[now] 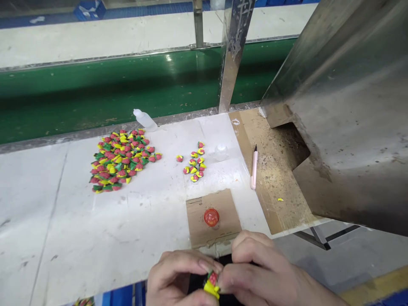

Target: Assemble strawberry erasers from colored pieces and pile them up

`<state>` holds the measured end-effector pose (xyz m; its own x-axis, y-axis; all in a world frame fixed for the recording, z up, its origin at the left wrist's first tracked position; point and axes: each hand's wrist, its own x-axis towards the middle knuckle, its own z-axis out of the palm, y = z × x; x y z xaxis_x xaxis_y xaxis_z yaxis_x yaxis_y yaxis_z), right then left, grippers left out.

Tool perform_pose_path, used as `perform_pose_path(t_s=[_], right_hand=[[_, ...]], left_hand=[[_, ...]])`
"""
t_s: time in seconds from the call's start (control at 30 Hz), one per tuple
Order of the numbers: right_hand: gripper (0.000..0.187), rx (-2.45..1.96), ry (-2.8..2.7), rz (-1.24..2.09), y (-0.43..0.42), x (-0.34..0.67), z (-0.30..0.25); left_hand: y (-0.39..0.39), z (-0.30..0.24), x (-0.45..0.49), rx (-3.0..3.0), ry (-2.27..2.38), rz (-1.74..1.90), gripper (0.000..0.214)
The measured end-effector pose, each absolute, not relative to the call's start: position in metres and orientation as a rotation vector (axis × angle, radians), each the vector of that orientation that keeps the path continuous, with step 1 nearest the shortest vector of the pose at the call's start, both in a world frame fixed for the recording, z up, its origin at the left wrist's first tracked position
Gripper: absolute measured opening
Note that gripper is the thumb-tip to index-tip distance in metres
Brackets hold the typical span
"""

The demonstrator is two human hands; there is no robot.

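At the table's front edge, my left hand [181, 276] pinches a small fruit figure [211, 285] made of a red berry, a green leaf and a yellow part like a banana. My right hand [261, 272] is closed too, its fingertips pressed on the right side of the same figure. Just beyond the hands, a round red dish [211, 217] with a shiny surface sits on a cardboard piece [228, 204]. A loose group of similar figures [194, 162] lies farther back, with a large pile of them [119, 160] to the left.
Behind the pile, a translucent squeeze bottle [145, 120] lies tilted. A clear round cap [221, 151] and a pink pen [254, 169] are to the right, near a yellow scrap [280, 199]. A metal panel [353, 106] bounds the right; a metal post [234, 55] stands at the back.
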<state>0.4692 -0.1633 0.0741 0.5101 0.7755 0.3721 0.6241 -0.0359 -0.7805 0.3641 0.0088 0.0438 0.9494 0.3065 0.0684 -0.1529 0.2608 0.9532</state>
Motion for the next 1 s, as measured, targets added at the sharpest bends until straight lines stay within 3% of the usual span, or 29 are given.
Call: perform_pose_path(t_s=[0.17,0.33,0.67,1.0], right_hand=[[0.040,-1.811,-1.247,0.171,-0.164,0.467,0.076],[0.028,-1.662,-1.227,0.114,-0.163,0.470,0.065],[0.023,-1.458,-0.990,0.269,-0.158,0.471,0.055],[0.038,-1.639,-1.308,0.295,-0.163,0.489,0.071]], left_hand=[[0.011,0.042,0.364,1.369,0.069,0.414,0.031],[0.013,0.044,0.367,1.421,0.005,0.459,0.031],[0.012,0.050,0.364,1.460,0.016,0.399,0.041],[0.011,0.049,0.365,1.356,0.072,0.350,0.036]])
